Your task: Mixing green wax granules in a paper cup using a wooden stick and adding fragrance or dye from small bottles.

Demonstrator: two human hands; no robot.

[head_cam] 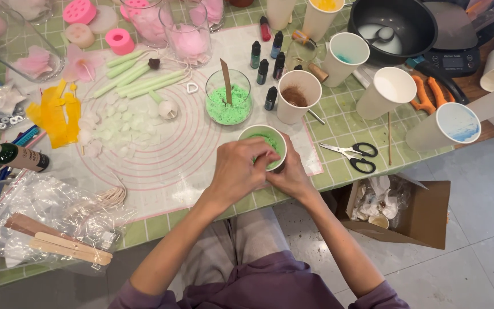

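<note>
Both hands meet at a paper cup coated green inside, near the table's front edge. My left hand wraps over the cup's near side with fingers curled on its rim. My right hand clasps the cup from the right and below. Just beyond stands a glass jar of green crumbly material with a wooden stick upright in it. A white cup holding brown powder is to its right.
Several small dye bottles, white paper cups, scissors and a black pot lie on the right. Green wax sticks, yellow pieces and pink molds are left. An open cardboard box sits on the floor.
</note>
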